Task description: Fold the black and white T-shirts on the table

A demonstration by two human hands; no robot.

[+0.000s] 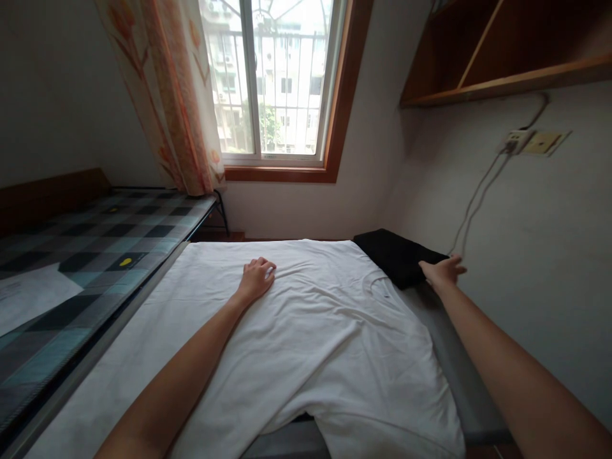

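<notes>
A white T-shirt [306, 319] lies spread flat across a grey table [459, 376], its collar toward the right. My left hand [257, 276] rests on the far part of the shirt with its fingers curled down onto the cloth. My right hand [442, 271] reaches out to the right of the collar, fingers stretched, touching the near edge of a folded black garment [394, 254] at the table's far right corner. Nothing is held in either hand that I can see.
A bed with a checkered grey-and-teal cover [95, 248] runs along the left, with a white sheet of paper [29, 296] on it. A window [272, 76] with a patterned curtain [172, 95] is ahead. A wooden shelf [502, 57] and a wall socket with cables [519, 140] are on the right wall.
</notes>
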